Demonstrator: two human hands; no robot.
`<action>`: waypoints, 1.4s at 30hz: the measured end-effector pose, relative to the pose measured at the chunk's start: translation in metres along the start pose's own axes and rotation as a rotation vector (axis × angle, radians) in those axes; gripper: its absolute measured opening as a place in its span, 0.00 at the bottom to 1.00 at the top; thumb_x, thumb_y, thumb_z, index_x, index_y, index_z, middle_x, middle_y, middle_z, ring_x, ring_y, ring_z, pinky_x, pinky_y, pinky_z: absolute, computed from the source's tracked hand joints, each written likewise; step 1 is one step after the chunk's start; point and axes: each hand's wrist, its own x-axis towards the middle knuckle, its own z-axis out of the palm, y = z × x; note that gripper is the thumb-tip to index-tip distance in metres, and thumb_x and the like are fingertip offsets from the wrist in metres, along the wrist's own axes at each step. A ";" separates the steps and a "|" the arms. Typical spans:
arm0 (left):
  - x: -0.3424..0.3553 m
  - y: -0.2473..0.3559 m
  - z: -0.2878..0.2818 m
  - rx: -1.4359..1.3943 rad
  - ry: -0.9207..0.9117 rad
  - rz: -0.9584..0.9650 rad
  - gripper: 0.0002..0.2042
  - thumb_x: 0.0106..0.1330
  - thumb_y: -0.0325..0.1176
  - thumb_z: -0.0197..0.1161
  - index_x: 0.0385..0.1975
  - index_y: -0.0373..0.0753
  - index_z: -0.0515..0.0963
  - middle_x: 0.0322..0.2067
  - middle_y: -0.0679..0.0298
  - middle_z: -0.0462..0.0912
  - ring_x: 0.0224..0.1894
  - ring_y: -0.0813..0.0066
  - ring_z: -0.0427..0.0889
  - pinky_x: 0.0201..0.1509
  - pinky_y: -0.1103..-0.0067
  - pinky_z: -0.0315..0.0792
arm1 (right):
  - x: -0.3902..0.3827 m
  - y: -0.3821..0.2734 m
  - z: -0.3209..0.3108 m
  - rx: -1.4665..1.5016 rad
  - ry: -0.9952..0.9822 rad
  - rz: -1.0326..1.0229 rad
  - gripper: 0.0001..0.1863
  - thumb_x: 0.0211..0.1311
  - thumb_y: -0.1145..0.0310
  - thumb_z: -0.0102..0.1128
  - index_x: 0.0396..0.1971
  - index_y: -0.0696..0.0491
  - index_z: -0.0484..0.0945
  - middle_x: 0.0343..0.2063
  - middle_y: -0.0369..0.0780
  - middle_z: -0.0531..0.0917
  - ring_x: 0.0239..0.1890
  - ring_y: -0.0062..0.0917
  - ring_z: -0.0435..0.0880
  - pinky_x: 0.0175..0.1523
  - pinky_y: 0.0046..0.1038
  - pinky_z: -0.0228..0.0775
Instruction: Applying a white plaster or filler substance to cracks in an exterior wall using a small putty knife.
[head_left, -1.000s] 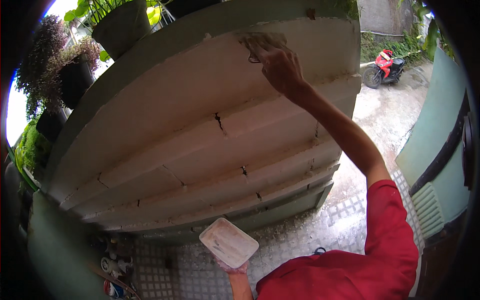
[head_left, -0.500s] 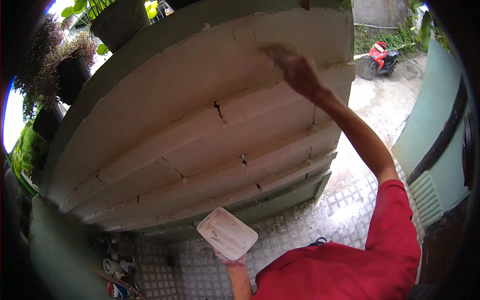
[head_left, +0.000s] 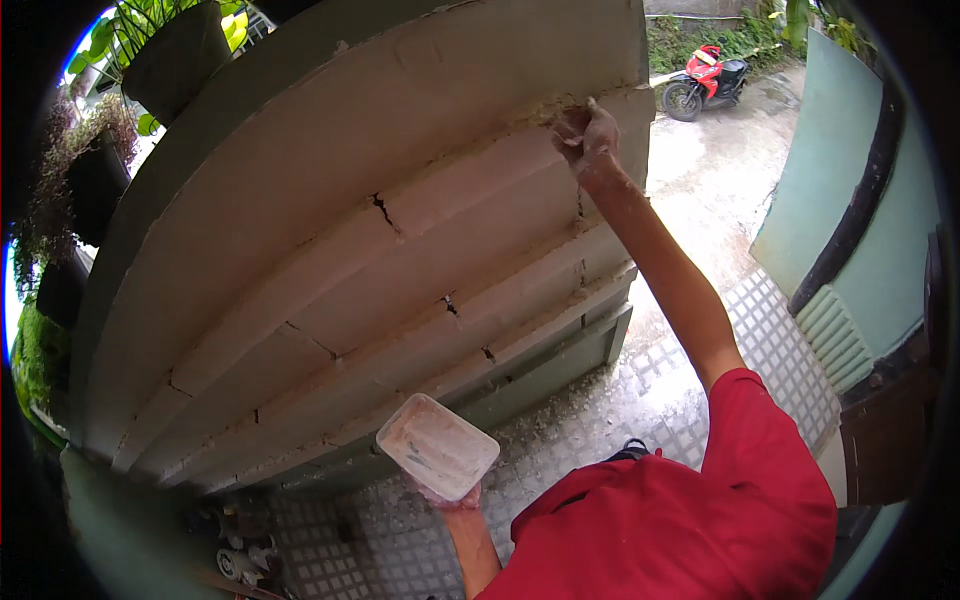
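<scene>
A pale, round-cornered rectangular tub [head_left: 478,471], its inside smeared with whitish residue [head_left: 432,440], is clamped from below by the left hand's [head_left: 455,497] fingers. The right hand [head_left: 594,138] is held against a cracked, ridged wall [head_left: 320,265]; its fingers' grip cannot be told.

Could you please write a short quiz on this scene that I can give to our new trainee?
1. Multiple choice: which hand holds the tray? A) right; B) left; C) both.
2. True or false: the motorbike in the background is blue.
3. Fill the gap: below and to the left of the raised right hand, the stepped wall shows several dark ____.

Key:
1. B: the left hand holds it.
2. False: it is red and black.
3. Cracks.
</scene>
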 end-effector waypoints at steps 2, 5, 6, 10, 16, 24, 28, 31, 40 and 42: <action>0.002 -0.005 -0.002 0.012 -0.014 -0.022 0.28 0.66 0.58 0.48 0.64 0.53 0.64 0.64 0.68 0.66 0.64 0.58 0.66 0.63 0.53 0.65 | -0.004 0.000 0.006 0.010 -0.084 -0.081 0.14 0.67 0.60 0.47 0.41 0.54 0.74 0.34 0.42 0.80 0.28 0.31 0.81 0.33 0.31 0.76; 0.018 -0.009 -0.027 0.103 -0.203 0.007 0.27 0.68 0.54 0.46 0.65 0.52 0.62 0.65 0.66 0.65 0.65 0.57 0.64 0.65 0.51 0.62 | -0.032 -0.003 0.034 -0.133 -0.289 -0.071 0.16 0.69 0.62 0.44 0.36 0.60 0.75 0.30 0.44 0.82 0.29 0.31 0.83 0.35 0.30 0.79; 0.035 -0.021 -0.028 -0.229 -0.577 -0.096 0.27 0.68 0.54 0.46 0.65 0.52 0.62 0.65 0.66 0.65 0.65 0.57 0.64 0.65 0.51 0.61 | -0.028 -0.006 0.038 -0.228 -0.339 -0.073 0.19 0.70 0.60 0.43 0.35 0.62 0.75 0.30 0.45 0.83 0.30 0.31 0.83 0.38 0.29 0.79; 0.001 -0.013 -0.002 0.221 -0.186 0.015 0.27 0.67 0.55 0.47 0.65 0.52 0.63 0.64 0.66 0.65 0.65 0.57 0.64 0.66 0.51 0.61 | -0.008 -0.020 0.049 -0.320 -0.337 0.024 0.21 0.71 0.59 0.41 0.34 0.64 0.75 0.29 0.48 0.84 0.29 0.31 0.83 0.38 0.26 0.78; -0.002 -0.006 -0.011 0.062 -0.269 -0.092 0.27 0.67 0.54 0.48 0.64 0.51 0.64 0.64 0.66 0.66 0.66 0.57 0.64 0.65 0.50 0.60 | 0.005 -0.030 0.082 -0.364 -0.364 0.003 0.18 0.69 0.65 0.38 0.35 0.66 0.73 0.28 0.51 0.83 0.29 0.31 0.82 0.35 0.25 0.78; -0.008 -0.003 -0.004 -0.042 0.001 -0.051 0.28 0.67 0.57 0.47 0.64 0.53 0.64 0.64 0.67 0.66 0.65 0.59 0.65 0.65 0.51 0.62 | 0.006 -0.029 0.084 -0.343 -0.484 0.195 0.18 0.65 0.74 0.32 0.38 0.73 0.71 0.33 0.57 0.82 0.31 0.36 0.84 0.32 0.22 0.82; -0.013 -0.008 0.001 0.094 -0.195 -0.016 0.27 0.68 0.56 0.46 0.64 0.51 0.64 0.64 0.65 0.66 0.66 0.58 0.64 0.65 0.50 0.61 | 0.008 -0.030 0.068 -0.456 -0.545 0.217 0.19 0.66 0.75 0.30 0.42 0.73 0.70 0.37 0.57 0.81 0.32 0.38 0.86 0.32 0.20 0.83; -0.022 -0.010 0.006 0.132 -0.196 0.016 0.27 0.68 0.55 0.46 0.64 0.51 0.64 0.64 0.66 0.66 0.65 0.58 0.65 0.65 0.51 0.62 | 0.001 -0.021 0.053 -0.496 -0.414 0.191 0.18 0.67 0.73 0.34 0.44 0.69 0.72 0.36 0.52 0.82 0.33 0.33 0.85 0.34 0.21 0.84; -0.039 -0.013 -0.001 -0.050 -0.036 0.007 0.27 0.67 0.55 0.47 0.64 0.51 0.64 0.63 0.65 0.67 0.64 0.58 0.67 0.64 0.52 0.64 | 0.019 -0.039 0.053 -0.402 -0.398 0.077 0.15 0.67 0.73 0.39 0.41 0.66 0.74 0.37 0.50 0.81 0.33 0.34 0.85 0.39 0.27 0.85; -0.044 -0.011 -0.004 -0.026 -0.029 0.030 0.27 0.67 0.55 0.47 0.64 0.51 0.64 0.63 0.65 0.67 0.64 0.58 0.67 0.64 0.52 0.64 | 0.024 -0.043 0.067 -0.414 -0.437 0.069 0.14 0.67 0.75 0.38 0.40 0.67 0.74 0.37 0.51 0.81 0.34 0.35 0.85 0.40 0.28 0.85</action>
